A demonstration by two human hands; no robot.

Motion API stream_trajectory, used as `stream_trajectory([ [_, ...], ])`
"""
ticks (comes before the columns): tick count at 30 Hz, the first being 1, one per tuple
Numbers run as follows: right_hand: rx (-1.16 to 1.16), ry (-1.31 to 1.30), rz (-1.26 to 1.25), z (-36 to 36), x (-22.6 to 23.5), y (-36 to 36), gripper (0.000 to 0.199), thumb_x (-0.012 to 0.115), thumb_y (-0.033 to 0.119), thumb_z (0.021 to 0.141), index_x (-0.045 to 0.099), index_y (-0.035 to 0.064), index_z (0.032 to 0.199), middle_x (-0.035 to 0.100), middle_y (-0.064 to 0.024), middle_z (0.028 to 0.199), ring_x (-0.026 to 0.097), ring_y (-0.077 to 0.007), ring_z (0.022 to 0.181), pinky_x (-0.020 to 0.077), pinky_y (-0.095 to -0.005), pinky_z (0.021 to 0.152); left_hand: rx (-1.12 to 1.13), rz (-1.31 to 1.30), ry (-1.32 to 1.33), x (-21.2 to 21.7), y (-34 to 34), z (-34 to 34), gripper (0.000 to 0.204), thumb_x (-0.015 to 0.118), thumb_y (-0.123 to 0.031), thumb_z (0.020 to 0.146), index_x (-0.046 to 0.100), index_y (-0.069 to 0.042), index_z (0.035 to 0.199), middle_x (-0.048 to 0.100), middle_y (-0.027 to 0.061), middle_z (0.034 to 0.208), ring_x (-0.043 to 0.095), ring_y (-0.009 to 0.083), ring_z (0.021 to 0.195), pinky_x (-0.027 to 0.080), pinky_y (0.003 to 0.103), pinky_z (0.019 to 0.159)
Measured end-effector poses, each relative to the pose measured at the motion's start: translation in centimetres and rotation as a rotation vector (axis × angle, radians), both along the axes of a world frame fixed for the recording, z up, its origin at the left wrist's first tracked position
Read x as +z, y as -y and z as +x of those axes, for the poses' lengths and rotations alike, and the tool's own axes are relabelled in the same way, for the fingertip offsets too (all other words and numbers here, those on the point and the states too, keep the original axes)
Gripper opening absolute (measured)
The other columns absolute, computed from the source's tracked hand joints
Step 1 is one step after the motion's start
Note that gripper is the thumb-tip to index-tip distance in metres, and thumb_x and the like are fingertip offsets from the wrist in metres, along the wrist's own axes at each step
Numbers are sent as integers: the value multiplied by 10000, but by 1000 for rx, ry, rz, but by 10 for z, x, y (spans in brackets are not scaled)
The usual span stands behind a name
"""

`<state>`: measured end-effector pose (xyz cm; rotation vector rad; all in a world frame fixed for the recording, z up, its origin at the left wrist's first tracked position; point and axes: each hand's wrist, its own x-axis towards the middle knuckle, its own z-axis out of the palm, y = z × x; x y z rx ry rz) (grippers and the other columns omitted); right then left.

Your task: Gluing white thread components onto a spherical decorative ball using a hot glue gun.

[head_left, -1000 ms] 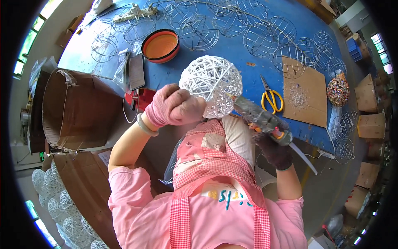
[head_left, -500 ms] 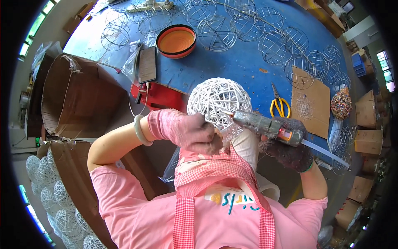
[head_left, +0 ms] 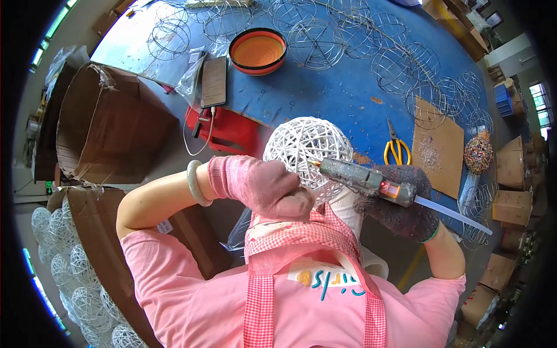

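A white openwork ball of woven strands [head_left: 304, 142] rests in front of me, over my lap at the table's near edge. My left hand [head_left: 278, 188], in a pinkish work glove, is closed against the near left side of the ball. Its fingertips are turned out of sight, so what they pinch is hidden. My right hand [head_left: 400, 203], in a dark worn glove, is wrapped round a hot glue gun [head_left: 354, 176]. The nozzle points left, at the ball's strands. A whitish glue stick [head_left: 452, 214] sticks out of the gun's back end.
On the blue table [head_left: 325, 95] lie yellow-handled scissors [head_left: 397, 148], a cardboard sheet [head_left: 438, 151], an orange bowl [head_left: 258, 52], a phone [head_left: 213, 81] with a cable, and several wire frames [head_left: 316, 43]. Cardboard boxes [head_left: 116, 127] stand left, above several white balls [head_left: 81, 264].
The glue gun's nozzle has shifted left over the ball. My left fingers have curled further in. The whole view has tilted slightly, shifting the table items.
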<state>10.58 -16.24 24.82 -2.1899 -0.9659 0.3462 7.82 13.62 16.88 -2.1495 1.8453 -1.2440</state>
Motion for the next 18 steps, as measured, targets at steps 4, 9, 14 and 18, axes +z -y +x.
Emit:
stream_trajectory([
  [4,1,12,47,-1,0,-3,308,875,321,801,776,98,990,704,-122,785,671,-309,668,536,-368,606,-23,-8,-32,-1,-1,-1,177,679,-334,917,597,-192,852,360,-43,775,440,52,548,251,244,447],
  [9,26,4,2,-3,5,-7,282,873,314,806,756,90,932,709,-123,794,686,-320,698,553,-375,629,-23,24,18,2,-1,-3,215,638,-349,950,612,-168,838,339,-46,756,430,50,530,244,243,447],
  [14,88,-32,-53,-2,7,-11,378,893,293,785,734,76,1050,691,-113,852,655,-305,704,528,-367,633,-89,63,-11,8,1,-1,208,611,-315,962,646,-128,878,323,-48,746,423,39,525,231,234,451],
  [18,90,-51,-14,-1,7,-13,320,895,300,787,731,86,960,675,-103,793,635,-314,674,520,-372,611,-112,68,28,11,0,0,167,591,-249,936,645,-106,867,311,-48,735,404,39,510,238,233,449],
])
